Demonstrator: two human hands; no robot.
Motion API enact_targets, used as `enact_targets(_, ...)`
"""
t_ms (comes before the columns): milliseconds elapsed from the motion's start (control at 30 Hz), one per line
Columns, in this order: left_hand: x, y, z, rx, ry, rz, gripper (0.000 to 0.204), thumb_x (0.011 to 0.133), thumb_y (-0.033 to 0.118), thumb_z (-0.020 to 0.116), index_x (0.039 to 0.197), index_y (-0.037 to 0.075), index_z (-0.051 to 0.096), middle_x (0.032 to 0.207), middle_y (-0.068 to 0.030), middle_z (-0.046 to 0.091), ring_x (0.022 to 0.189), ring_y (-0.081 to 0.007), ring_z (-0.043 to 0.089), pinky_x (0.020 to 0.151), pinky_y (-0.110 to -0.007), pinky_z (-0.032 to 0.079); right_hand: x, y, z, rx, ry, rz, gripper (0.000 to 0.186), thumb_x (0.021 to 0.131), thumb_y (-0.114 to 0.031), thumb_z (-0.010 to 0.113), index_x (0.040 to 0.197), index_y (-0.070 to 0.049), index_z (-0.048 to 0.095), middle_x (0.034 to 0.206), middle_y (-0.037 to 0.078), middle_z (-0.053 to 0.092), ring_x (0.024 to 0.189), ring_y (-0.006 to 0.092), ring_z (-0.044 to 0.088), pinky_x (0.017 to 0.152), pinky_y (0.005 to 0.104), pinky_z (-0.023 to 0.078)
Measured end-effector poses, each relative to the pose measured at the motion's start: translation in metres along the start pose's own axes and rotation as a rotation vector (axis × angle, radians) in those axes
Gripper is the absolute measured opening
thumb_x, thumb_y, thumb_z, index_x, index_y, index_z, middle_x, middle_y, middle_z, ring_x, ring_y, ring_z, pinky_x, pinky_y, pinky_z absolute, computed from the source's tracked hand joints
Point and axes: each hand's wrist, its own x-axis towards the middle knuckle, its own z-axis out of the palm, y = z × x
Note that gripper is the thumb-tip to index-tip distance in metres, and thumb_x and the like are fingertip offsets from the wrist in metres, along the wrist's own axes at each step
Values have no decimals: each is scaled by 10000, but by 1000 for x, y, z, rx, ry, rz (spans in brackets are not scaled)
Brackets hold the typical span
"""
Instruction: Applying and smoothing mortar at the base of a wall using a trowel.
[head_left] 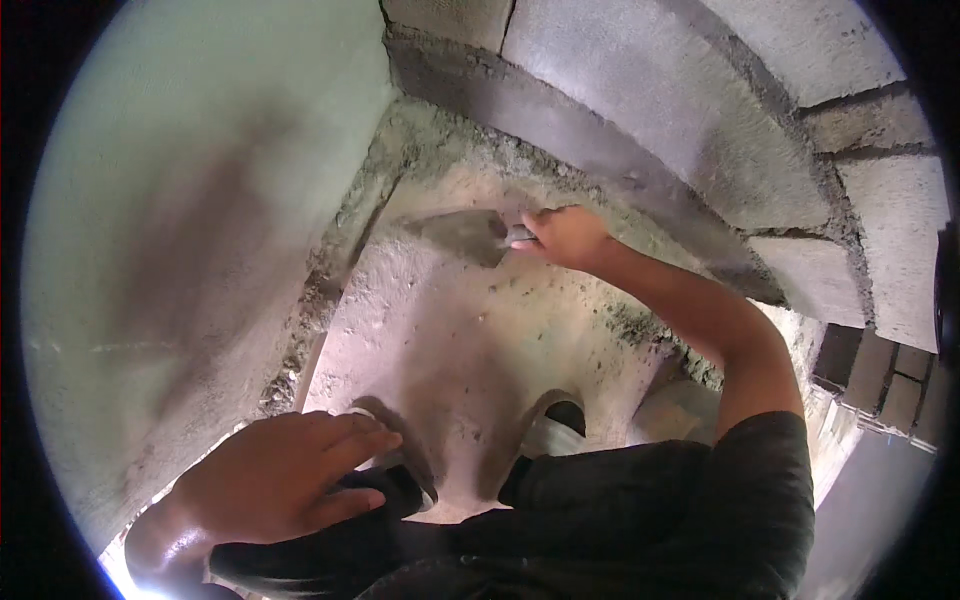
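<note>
Over dusty floor [390,310], right grip [568,237] encircles trowel handle [519,236].

"How is the scene lit?"
"Unevenly: the plastered wall [170,150] and dusty floor [460,350] are darkened by soft-edged shadows."
"Is glare seen?"
"The lower left rim is burnt out white; a sheen is caught on the left forearm [180,543]."
"And distortion?"
"The block wall [640,110] is bowed; the corners are lost in black."
</note>
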Motion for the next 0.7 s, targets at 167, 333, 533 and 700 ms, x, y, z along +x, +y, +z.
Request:
enact_targets(167,5,2,0,28,28,26,492,1000,403,531,1337,44,516,1297,-137,591,1158,-315,592,972,-412,483,1,30,-16,47,-92,176,559,966,-586,468,1146,-68,573,829,144,709,766,372,704,662,499,560)
enact_targets(333,9,-10,17,35,53,-34,467,997,372,540,1330,45,517,1261,-134,602,1146,-323,596,966,-420,493,-1,6,-17,43,-49,101,590,962,-611,450,1136,-62,582,820,155,706,765,374,706,659,504,560)
enact_targets(533,22,-4,26,27,13,24,453,980,347,562,1321,54,518,1231,-153,606,1137,-340,597,969,-427,498,6,55,3,-19,44,250,623,968,-621,426,1157,-49,582,802,150,704,755,360,709,647,488,561)
enact_targets(700,17,-1,28,24,-13,41,457,970,352,576,1316,58,520,1209,-165,602,1113,-342,605,943,-428,509,-8,-5,-6,13,-31,-14,631,973,-620,419,1191,-49,578,830,151,707,767,357,708,679,495,566)
